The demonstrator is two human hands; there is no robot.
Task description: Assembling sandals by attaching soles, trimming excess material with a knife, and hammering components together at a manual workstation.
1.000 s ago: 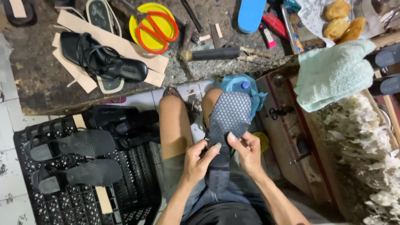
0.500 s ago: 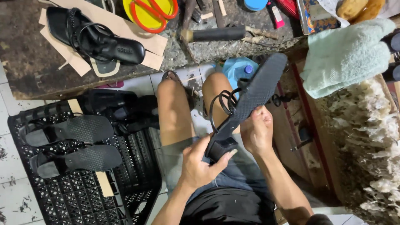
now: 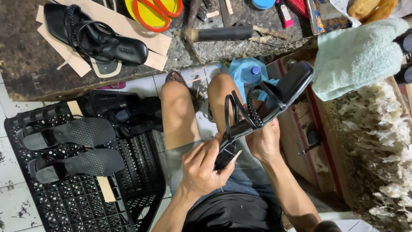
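At the left of the frame we see two black sandals [image 3: 68, 148] lying on a black crate [image 3: 86, 202], and a third [image 3: 96, 36] on the surface [image 3: 25, 64] in the upper left. Mid-frame, our left hand [image 3: 204, 167] closes on the heel of a fourth, strappy sandal [image 3: 264, 109]. Its long axis runs diagonally, toe pointing upper right. Our right hand [image 3: 264, 141] grips beneath its middle.

Both arms reach up from the bottom, bent at the elbows, and the hands meet above the lap. The left hand [image 3: 201, 169] is curled, palm turned up a little, with its thumb and fingers pinched shut. The right hand [image 3: 264, 141] sits just beside it and a bit higher, fingers wrapped tight. Both knees are bare and apart.
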